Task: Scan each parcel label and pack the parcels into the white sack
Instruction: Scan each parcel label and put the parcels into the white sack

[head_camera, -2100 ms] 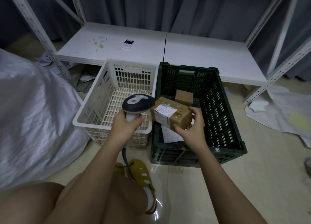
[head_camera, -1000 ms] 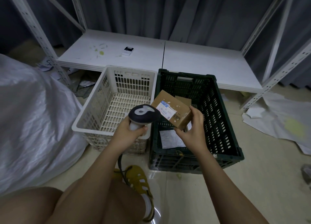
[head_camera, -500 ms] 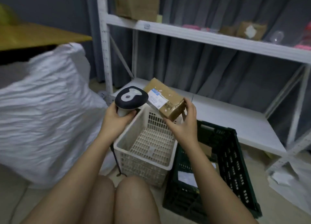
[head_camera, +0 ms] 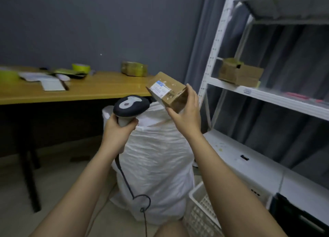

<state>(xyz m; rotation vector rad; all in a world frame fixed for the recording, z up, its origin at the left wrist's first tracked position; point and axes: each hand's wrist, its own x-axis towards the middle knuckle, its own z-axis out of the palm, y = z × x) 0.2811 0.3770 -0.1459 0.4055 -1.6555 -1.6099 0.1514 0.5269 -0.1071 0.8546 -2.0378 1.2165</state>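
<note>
My right hand (head_camera: 186, 115) grips a small brown cardboard parcel (head_camera: 168, 91) with a white label on its upper face, held up above the white sack (head_camera: 156, 165). The sack stands on the floor straight ahead, its mouth just below both hands. My left hand (head_camera: 119, 130) holds a dark handheld scanner (head_camera: 130, 106) by its grip, head level with the parcel and just left of it. The scanner's cable hangs down in front of the sack.
A wooden table (head_camera: 85, 92) with tape rolls and papers stands at the left. A white metal shelf rack (head_camera: 258, 92) at the right carries a cardboard box (head_camera: 239, 74). A white basket (head_camera: 201, 210) and a dark crate (head_camera: 299, 219) sit at lower right.
The view has swung left from the crates to the sack. Both hands lifted the parcel and scanner out over the sack's mouth; the grips are unchanged.
</note>
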